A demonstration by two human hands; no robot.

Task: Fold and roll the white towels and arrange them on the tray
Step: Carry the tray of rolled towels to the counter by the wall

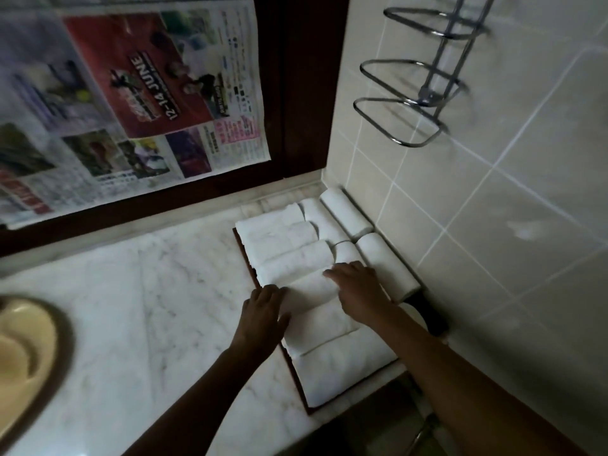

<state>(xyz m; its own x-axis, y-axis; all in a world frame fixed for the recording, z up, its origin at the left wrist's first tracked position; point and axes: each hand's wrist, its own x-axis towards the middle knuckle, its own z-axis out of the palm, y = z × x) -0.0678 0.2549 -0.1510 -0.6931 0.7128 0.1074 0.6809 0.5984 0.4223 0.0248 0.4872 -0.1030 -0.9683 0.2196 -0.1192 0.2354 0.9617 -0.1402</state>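
Observation:
Several rolled white towels (286, 238) lie packed side by side on a dark brown tray (250, 269) in the corner of a marble counter. One roll (311, 289) sits in the middle of the left column, between my two hands. My left hand (263, 312) rests against its left end, with the fingers over the roll's edge. On its right end lies my right hand (357, 286), fingers spread flat and reaching onto the neighbouring roll. More rolls (345, 363) fill the near end of the tray.
The marble counter (148, 291) stretches to the left, with a cream basin (23, 350) at its left edge. A newspaper (131, 93) covers the dark-framed panel behind. A chrome wire rack (418, 77) hangs on the tiled wall (510, 209) to the right.

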